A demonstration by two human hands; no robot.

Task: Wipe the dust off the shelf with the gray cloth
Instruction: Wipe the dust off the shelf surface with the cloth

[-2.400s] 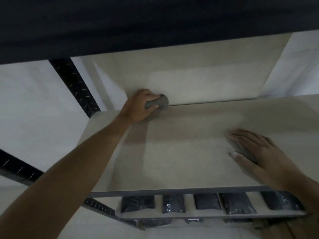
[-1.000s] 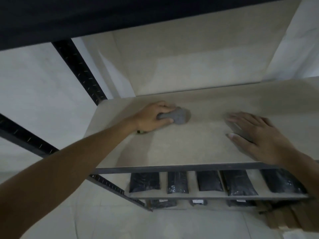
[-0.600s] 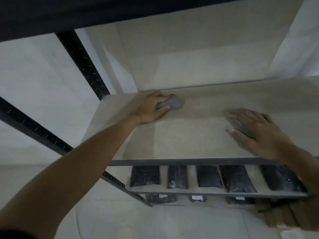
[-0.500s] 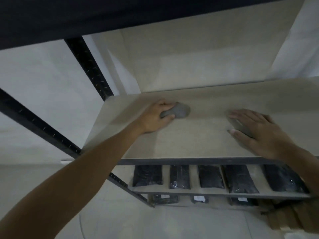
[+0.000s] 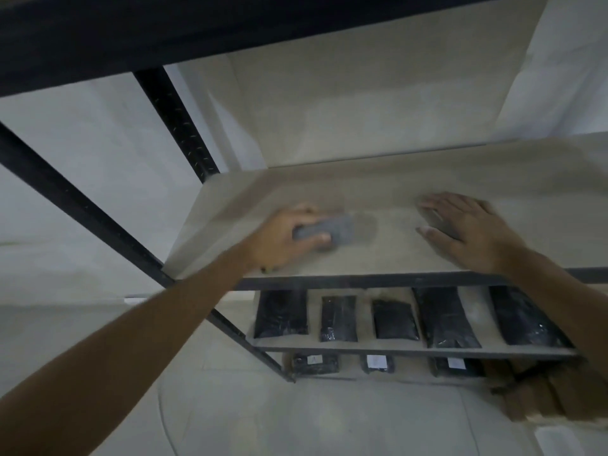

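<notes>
The pale beige shelf board [image 5: 378, 258] runs across the middle of the view, with a dark metal front rail. My left hand [image 5: 283, 240] grips the bunched gray cloth [image 5: 332, 230] and presses it onto the board, left of centre and fairly near the front edge. The cloth is blurred. My right hand [image 5: 467, 232] lies flat on the board to the right, palm down, fingers spread, with nothing in it. About a hand's width of bare board separates the two hands.
Black metal uprights [image 5: 174, 123] stand at the shelf's left end. A dark shelf [image 5: 230, 24] hangs overhead. The lower shelf [image 5: 411, 348] holds several black packets [image 5: 444, 319]. Cardboard [image 5: 543, 399] lies on the floor at lower right. A pale wall stands behind.
My left hand has drawn the cloth from near the back of the board toward the front. My right hand has stayed flat in the same place.
</notes>
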